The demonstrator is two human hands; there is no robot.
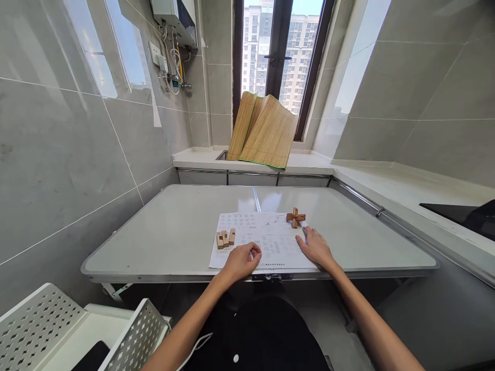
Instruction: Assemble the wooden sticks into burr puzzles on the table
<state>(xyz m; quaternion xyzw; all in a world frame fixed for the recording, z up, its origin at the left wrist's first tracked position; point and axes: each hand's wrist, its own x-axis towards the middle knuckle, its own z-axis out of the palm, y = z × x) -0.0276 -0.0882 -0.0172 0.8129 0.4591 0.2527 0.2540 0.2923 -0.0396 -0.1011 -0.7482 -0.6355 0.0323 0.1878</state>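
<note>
Just beyond the flat right hand (315, 246), interlocked wooden cross (296, 217); left hand (242, 260) curled.

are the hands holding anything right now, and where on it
Nothing seen held. The right hand lies flat on the paper sheet; the left hand rests curled on it. The wooden pieces and wooden cross lie untouched.

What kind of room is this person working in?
Most likely a small home kitchen: tiled walls, a wall-mounted water heater with pipes below it, and a dark cooktop set in the counter. Apartment blocks show through the window.
</note>
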